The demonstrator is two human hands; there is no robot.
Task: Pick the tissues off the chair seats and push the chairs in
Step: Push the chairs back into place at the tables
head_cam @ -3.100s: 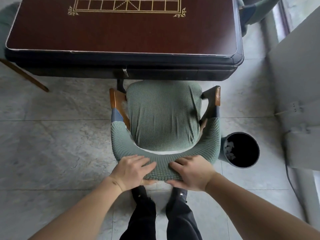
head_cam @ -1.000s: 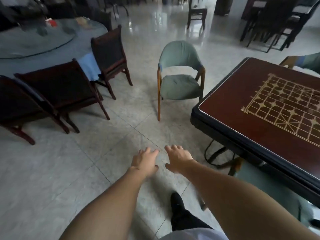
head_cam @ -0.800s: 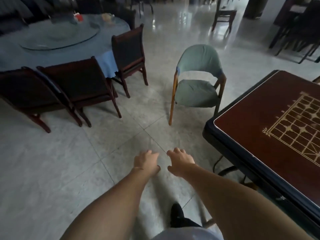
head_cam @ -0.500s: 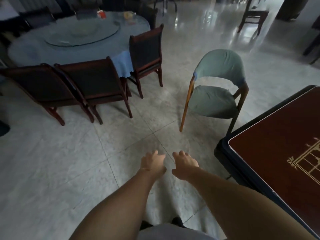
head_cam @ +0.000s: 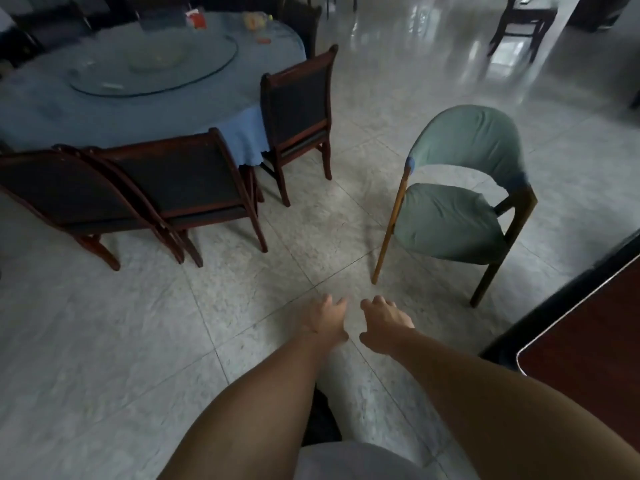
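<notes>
My left hand (head_cam: 327, 320) and right hand (head_cam: 386, 323) hang out in front of me over the pale tiled floor (head_cam: 138, 341), side by side, not touching. Fingers on both loosely spread and slightly curled, holding nothing.

The chair to deal with, a green fabric-covered armchair with wooden legs (head_cam: 453, 202), stands ahead and to my right, just off the corner of the dark red-brown table with a black edge (head_cam: 581, 358), pulled out and not tucked in. Its seat faces the table corner. I see no tissue on the seat; the cover is wrinkled and the far side is blurred, so cannot tell for sure.

Handling guess: wood frame looks rigid and moderately light, should slide easily on smooth tile but may skid or turn if pushed on one side. The stretch cover is soft and could slip over the frame. Best hold: both hands on the curved backrest top, spread apart, pushing evenly.

To my left, dark wooden dining chairs (head_cam: 166, 188) sit around a round table with a blue cloth (head_cam: 104, 109).
</notes>
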